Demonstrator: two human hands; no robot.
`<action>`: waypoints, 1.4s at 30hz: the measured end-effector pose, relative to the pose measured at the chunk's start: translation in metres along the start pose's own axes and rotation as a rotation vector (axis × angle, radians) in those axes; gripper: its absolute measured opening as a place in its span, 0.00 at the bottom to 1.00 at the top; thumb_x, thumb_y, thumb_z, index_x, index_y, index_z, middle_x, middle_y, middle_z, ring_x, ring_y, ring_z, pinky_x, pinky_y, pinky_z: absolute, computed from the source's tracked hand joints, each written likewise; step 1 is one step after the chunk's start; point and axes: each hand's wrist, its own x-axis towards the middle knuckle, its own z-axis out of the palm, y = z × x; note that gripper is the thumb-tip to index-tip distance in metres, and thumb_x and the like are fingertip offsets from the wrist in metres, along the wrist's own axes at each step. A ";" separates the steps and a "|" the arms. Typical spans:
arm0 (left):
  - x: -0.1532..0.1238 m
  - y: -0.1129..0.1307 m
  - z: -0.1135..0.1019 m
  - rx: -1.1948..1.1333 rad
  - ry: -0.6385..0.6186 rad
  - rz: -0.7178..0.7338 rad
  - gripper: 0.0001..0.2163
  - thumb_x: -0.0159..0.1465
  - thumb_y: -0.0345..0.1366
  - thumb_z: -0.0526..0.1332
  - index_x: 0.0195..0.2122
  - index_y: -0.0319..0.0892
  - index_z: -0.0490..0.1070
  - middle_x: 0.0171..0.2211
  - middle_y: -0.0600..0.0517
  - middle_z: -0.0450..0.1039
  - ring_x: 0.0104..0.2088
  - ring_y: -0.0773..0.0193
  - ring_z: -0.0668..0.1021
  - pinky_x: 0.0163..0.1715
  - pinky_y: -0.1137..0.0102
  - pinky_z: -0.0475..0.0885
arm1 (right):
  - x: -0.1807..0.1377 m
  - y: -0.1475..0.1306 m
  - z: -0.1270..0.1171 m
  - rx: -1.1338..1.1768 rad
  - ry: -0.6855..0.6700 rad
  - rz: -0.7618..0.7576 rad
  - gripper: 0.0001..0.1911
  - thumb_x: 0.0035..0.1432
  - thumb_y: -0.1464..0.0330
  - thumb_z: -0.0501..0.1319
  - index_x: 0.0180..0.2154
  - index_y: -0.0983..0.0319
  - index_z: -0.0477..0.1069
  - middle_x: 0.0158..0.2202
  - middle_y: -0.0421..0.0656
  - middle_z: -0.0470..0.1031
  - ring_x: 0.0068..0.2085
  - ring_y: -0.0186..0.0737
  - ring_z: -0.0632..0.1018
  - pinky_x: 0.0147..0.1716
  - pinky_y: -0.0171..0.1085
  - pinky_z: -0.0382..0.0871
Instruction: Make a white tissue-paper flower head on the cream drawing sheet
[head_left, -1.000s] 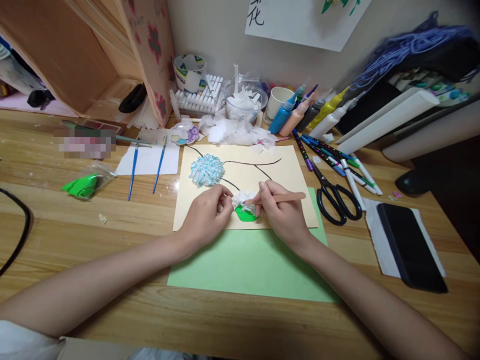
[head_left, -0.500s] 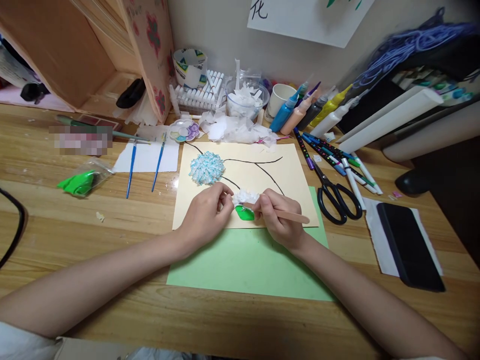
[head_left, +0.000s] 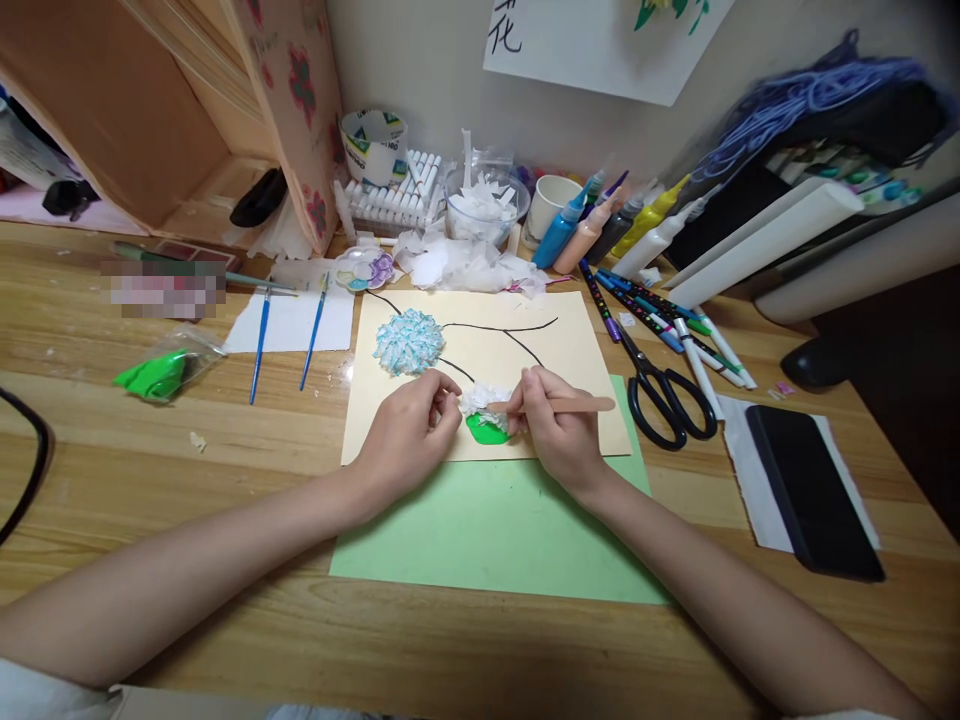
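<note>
My right hand (head_left: pixel 559 425) is closed around a wooden craft stick (head_left: pixel 589 405), held nearly level with its left tip against a white paper-petal flower (head_left: pixel 481 397). Bright green clay (head_left: pixel 486 431) shows at the flower's lower edge. On the flower's left side is my left hand (head_left: pixel 409 425), its fingers curled together at the petals; whatever sits between the fingertips is hidden. Beneath both hands lies a cream sheet (head_left: pixel 367 430) with drawn black stems. A finished-looking blue and white paper flower (head_left: pixel 409 342) is fixed at its upper left.
Under the cream sheet is a green sheet (head_left: pixel 480 530). Black scissors (head_left: pixel 667 400), markers (head_left: pixel 652 310) and a phone (head_left: pixel 814 490) lie to the right. Torn white paper (head_left: pixel 465 262) and paint bottles (head_left: pixel 562 235) line the back. Paintbrushes (head_left: pixel 315 330) and bagged green clay (head_left: pixel 157 377) are left.
The craft stick's tip has shifted slightly upward on the white flower, and the stick lies more level. My left hand stays beside the petals. The whole view has shifted a little.
</note>
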 end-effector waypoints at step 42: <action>0.118 0.044 -0.042 0.246 0.230 0.327 0.10 0.64 0.37 0.52 0.34 0.38 0.71 0.33 0.52 0.73 0.35 0.66 0.72 0.37 0.72 0.65 | 0.017 0.018 -0.010 0.477 0.275 0.119 0.22 0.61 0.57 0.51 0.20 0.62 0.61 0.16 0.34 0.60 0.14 0.26 0.61 0.13 0.28 0.52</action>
